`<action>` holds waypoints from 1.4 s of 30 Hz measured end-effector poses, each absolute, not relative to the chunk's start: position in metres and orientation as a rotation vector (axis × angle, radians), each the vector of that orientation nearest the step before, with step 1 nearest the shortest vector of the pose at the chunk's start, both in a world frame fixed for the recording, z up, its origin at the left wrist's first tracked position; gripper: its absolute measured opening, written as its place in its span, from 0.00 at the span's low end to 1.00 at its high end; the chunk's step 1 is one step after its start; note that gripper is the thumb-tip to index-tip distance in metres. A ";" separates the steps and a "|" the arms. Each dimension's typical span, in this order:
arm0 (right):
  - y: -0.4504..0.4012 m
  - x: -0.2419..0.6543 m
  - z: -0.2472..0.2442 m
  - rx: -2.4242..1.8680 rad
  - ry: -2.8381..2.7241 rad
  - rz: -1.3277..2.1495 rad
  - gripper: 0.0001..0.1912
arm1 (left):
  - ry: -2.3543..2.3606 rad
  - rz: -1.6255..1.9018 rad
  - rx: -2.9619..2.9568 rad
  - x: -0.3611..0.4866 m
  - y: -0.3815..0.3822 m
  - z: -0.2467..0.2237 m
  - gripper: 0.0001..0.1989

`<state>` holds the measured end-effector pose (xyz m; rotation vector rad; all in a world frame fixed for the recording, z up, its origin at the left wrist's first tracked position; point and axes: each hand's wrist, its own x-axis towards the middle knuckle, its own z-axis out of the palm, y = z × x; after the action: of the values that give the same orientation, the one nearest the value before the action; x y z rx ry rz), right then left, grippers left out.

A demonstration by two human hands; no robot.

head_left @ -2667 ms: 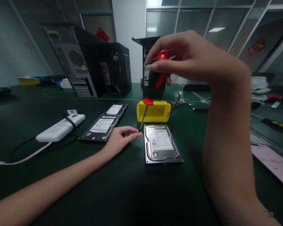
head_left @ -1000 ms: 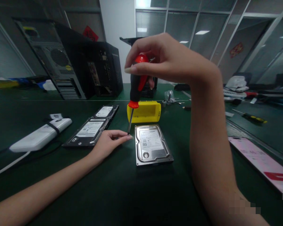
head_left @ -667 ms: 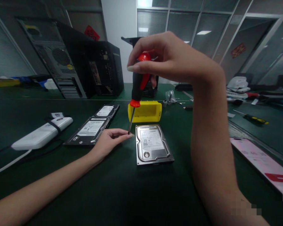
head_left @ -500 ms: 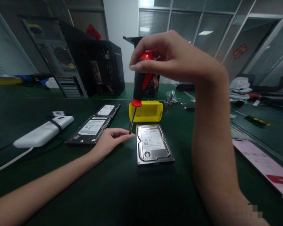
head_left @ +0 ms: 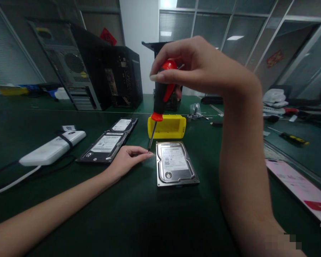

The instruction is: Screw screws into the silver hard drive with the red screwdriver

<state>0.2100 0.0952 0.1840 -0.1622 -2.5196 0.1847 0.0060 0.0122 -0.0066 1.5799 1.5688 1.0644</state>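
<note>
My right hand is wrapped round the red and black handle of a screwdriver, held high with its shaft slanting down. The tip meets the fingertips of my left hand, which are closed in a pinch just above the green table. Whatever is between those fingertips is too small to make out. Just right of them lies a silver hard drive, label side up, touched by neither hand. Behind it stands a yellow plastic tray, tipped on its side. Two more hard drives lie end to end left of my left hand.
A white power strip with cables lies at the left. Open computer cases stand at the back. On the right are a phone, another screwdriver and a small clear bag.
The whole view has shifted slightly, so everything sits a little further right. Both hands keep the same grip, and the screwdriver tip stays at my left fingertips.
</note>
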 end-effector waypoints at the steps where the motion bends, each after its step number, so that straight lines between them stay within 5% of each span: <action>1: 0.095 0.210 0.184 -0.160 -2.519 0.189 0.09 | 1.570 1.068 1.578 0.006 0.012 -0.007 0.12; 42: 0.087 0.205 0.188 -0.209 -2.598 0.097 0.11 | 1.523 1.094 1.520 0.006 0.011 -0.005 0.12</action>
<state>0.2053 0.0870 0.1876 -0.2093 -2.5978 0.0969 0.0060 0.0110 -0.0052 1.5205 1.5233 1.0935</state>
